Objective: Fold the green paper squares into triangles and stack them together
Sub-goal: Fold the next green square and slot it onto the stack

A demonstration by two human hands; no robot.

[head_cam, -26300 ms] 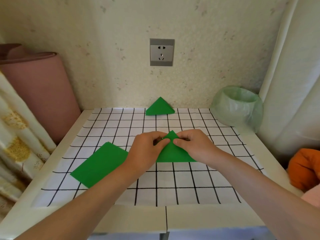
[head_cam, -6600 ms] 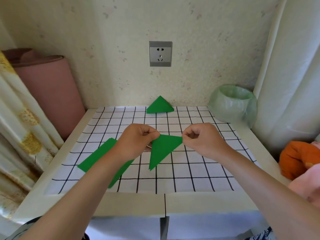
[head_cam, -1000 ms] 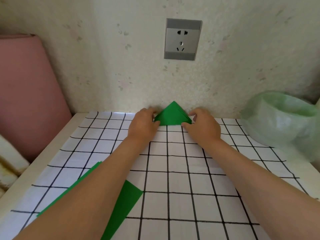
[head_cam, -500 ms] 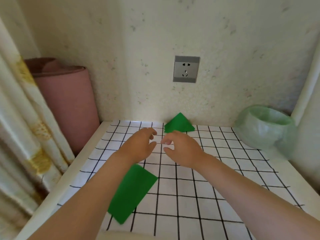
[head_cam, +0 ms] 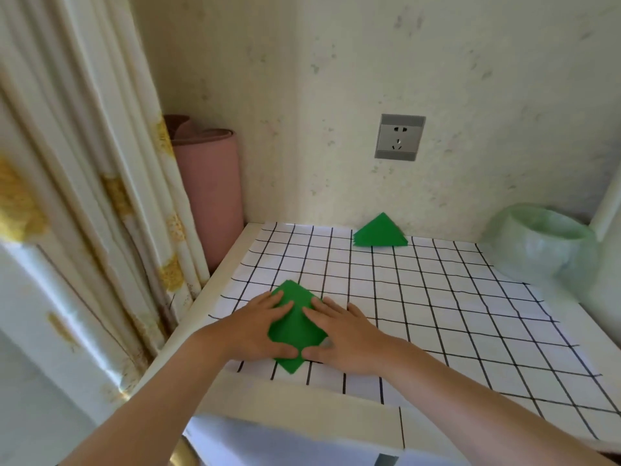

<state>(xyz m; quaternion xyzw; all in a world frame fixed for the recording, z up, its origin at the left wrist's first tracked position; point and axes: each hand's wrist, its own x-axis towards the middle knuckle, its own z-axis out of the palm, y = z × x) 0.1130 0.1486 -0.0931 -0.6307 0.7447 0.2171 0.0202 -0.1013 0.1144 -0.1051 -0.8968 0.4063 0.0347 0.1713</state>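
Head view: we quit green paper triangle stack [head_cam: 379,235]; left hand [head_cam: 248,329], right hand [head_cam: 346,336] now flat-fingered on green paper squares [head_cam: 296,327]; next fold.

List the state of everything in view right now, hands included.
Green paper squares: lying flat, unfolded, under both hands.
Left hand: fingers straight, resting on the squares.
Right hand: fingers straight, resting on the squares.
Folded triangles: stacked by the wall, untouched.
Bin: top open, lined.
Wall socket: nothing plugged in.
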